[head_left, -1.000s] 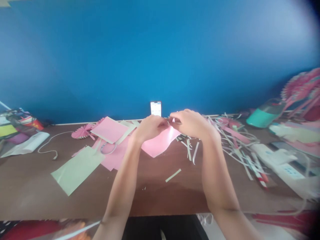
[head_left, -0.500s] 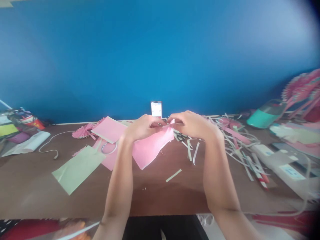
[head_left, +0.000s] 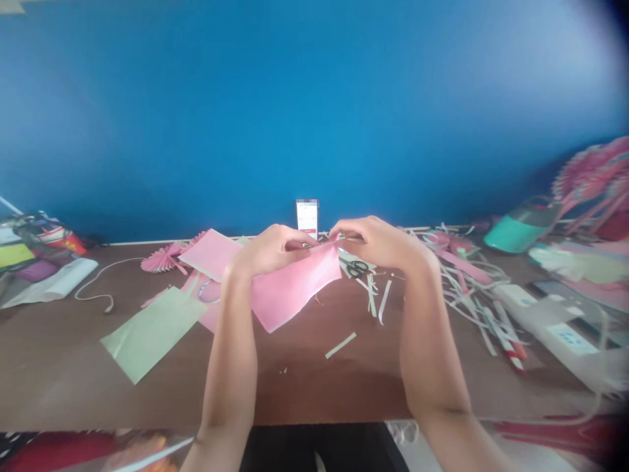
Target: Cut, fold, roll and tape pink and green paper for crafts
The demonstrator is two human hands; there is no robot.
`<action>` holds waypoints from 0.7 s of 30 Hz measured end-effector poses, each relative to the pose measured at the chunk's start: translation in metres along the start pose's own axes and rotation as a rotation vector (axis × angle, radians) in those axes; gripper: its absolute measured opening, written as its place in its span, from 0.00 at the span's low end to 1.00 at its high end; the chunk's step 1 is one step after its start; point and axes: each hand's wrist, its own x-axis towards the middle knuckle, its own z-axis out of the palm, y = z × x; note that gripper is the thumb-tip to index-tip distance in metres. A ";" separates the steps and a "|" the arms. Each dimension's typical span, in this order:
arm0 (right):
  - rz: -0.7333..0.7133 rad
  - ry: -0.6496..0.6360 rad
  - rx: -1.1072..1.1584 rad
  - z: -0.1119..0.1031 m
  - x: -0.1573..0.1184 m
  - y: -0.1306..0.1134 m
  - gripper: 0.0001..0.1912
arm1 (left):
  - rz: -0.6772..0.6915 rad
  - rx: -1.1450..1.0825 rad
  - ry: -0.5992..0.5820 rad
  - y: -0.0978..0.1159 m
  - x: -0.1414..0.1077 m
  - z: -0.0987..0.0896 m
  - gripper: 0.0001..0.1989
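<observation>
A sheet of pink paper (head_left: 295,288) is held up over the table, its top edge between my two hands. My left hand (head_left: 270,251) pinches the top edge left of the middle, with the thumb and fingers partly hidden. At the upper right corner, my right hand (head_left: 371,239) grips the same sheet between thumb and fingertips. The sheet slants, its lower left corner hanging nearest me. Just beyond its right edge lie dark-handled scissors (head_left: 354,269), partly covered by my right hand.
Green paper (head_left: 154,334) and another pink sheet (head_left: 213,255) lie left, near a pleated pink rosette (head_left: 162,257). A phone (head_left: 307,219) stands against the blue wall. Paper strips (head_left: 384,301), a power strip (head_left: 565,334) and a teal container (head_left: 518,226) are at right.
My left hand has moved slightly left along with the pink paper, which now looks flatter and more stretched out. More of the scissors shows. My right hand has barely moved.
</observation>
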 end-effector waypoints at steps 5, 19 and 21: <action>-0.069 0.050 0.171 0.000 0.002 0.005 0.16 | -0.037 -0.015 0.058 -0.006 -0.004 -0.003 0.18; -0.016 0.156 0.022 0.006 0.006 0.003 0.20 | -0.043 -0.047 0.132 -0.001 -0.009 -0.005 0.18; -0.021 0.153 0.002 0.006 0.006 0.004 0.20 | -0.032 -0.037 0.120 0.001 -0.010 -0.005 0.17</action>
